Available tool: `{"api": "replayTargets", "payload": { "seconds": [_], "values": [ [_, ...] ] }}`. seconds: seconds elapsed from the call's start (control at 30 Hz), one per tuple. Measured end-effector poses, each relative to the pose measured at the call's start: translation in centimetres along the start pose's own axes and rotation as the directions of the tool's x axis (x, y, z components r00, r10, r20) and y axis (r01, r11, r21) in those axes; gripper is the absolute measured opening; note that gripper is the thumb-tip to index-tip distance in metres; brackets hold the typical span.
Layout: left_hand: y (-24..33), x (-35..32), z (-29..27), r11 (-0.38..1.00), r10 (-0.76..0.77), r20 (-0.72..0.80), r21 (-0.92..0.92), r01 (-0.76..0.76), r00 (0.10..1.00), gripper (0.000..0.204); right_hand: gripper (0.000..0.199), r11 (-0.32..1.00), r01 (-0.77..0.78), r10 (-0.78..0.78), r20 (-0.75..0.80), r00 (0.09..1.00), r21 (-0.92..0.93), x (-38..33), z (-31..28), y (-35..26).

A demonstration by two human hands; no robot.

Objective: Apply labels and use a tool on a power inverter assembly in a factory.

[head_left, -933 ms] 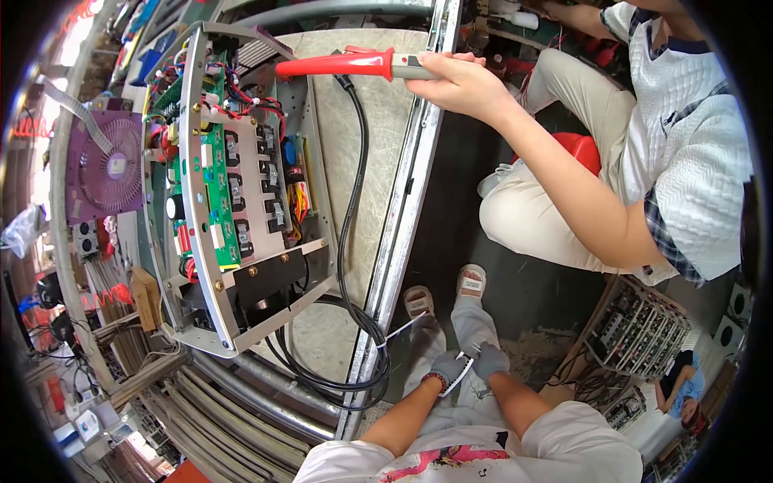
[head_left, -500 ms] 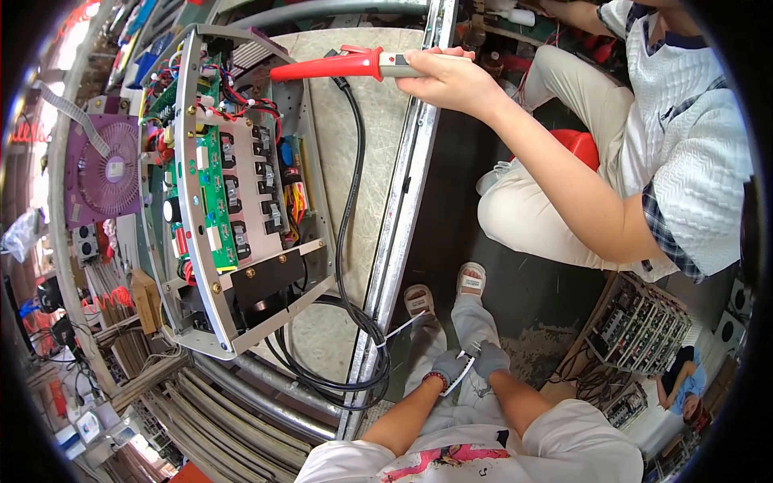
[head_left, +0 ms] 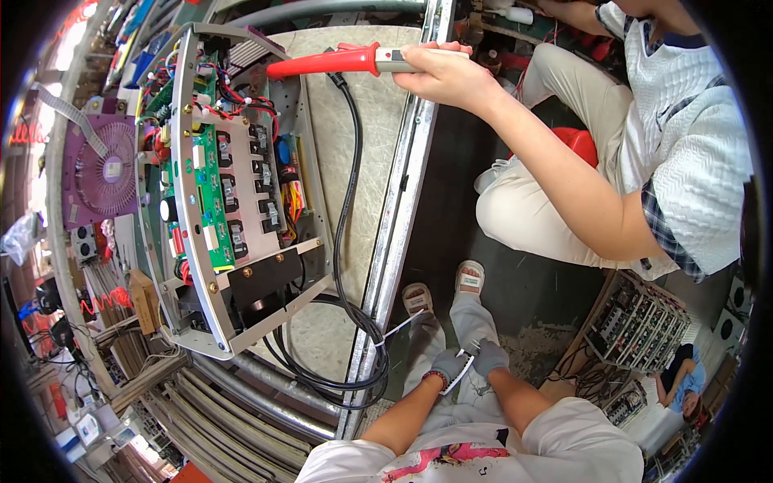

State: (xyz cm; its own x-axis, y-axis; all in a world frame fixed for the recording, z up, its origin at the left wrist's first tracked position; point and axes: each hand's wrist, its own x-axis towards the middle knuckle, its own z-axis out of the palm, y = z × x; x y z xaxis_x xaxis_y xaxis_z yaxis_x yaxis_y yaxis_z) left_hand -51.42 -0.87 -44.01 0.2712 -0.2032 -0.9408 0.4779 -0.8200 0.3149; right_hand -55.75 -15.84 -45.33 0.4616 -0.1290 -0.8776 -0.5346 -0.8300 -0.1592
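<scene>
My left hand [head_left: 445, 369] and my right hand [head_left: 491, 356], both in grey gloves, meet low in the picture above my knees and sandalled feet. Together they pinch a small white strip [head_left: 467, 360]; what it is cannot be told. A person seated at the right [head_left: 644, 161] reaches across with one hand [head_left: 443, 74] and holds a red-handled tool [head_left: 330, 63] with a black cord [head_left: 346, 201]. Its tip points at an open metal chassis [head_left: 241, 322] holding a green circuit board [head_left: 208, 193] with red and black wires.
The chassis lies on a beige slab [head_left: 378, 161] edged by a metal rail [head_left: 398, 233]. Black cable coils [head_left: 338, 378] at its near end. A purple fan [head_left: 105, 169] stands at the left, metal bars [head_left: 201, 402] below, stacked circuit racks [head_left: 644, 330] at the right.
The other person's hand has pushed the red-handled tool a little to the left, toward the chassis. My hands have stayed where they were.
</scene>
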Motion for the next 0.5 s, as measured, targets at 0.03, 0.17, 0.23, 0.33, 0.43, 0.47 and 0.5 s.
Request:
{"api": "replayTargets", "payload": {
  "seconds": [0.03, 0.17, 0.23, 0.33, 0.43, 0.47, 0.5],
  "values": [
    [-0.02, 0.03, 0.0, 1.0, 0.003, 0.0, 0.009, -0.003, 1.0, 0.045, 0.031, 1.0, 0.003, -0.003, 0.01, 1.0, -0.006, 0.02, -0.01, 0.01],
    [-0.09, 0.0, 0.01, 1.0, 0.001, -0.012, 0.012, -0.001, 1.0, 0.045, 0.03, 1.0, -0.002, 0.003, 0.018, 1.0, -0.006, 0.0, -0.09, -0.07],
    [-0.15, -0.03, 0.05, 1.0, 0.014, -0.019, 0.006, -0.014, 1.0, 0.045, 0.03, 1.0, 0.009, -0.009, 0.008, 1.0, -0.008, -0.04, -0.08, -0.07],
    [-0.28, 0.03, 0.17, 1.0, 0.025, -0.029, -0.001, -0.025, 0.999, 0.045, 0.029, 1.0, 0.016, -0.016, -0.004, 1.0, -0.01, -0.04, 0.0, -0.03],
    [-0.34, 0.18, 0.26, 1.0, 0.023, -0.031, 0.007, -0.023, 0.999, 0.045, 0.029, 1.0, 0.01, -0.01, 0.001, 1.0, -0.011, 0.03, 0.07, 0.01],
    [-0.33, 0.22, 0.28, 1.0, 0.012, -0.006, 0.009, -0.012, 1.0, 0.045, 0.029, 1.0, 0.007, -0.007, 0.001, 1.0, -0.012, 0.06, 0.09, 0.01],
    [-0.3, 0.24, 0.27, 1.0, 0.019, -0.015, 0.014, -0.019, 1.0, 0.045, 0.029, 1.0, 0.007, -0.007, 0.0, 1.0, -0.011, 0.11, 0.11, 0.02]
  ]
}}
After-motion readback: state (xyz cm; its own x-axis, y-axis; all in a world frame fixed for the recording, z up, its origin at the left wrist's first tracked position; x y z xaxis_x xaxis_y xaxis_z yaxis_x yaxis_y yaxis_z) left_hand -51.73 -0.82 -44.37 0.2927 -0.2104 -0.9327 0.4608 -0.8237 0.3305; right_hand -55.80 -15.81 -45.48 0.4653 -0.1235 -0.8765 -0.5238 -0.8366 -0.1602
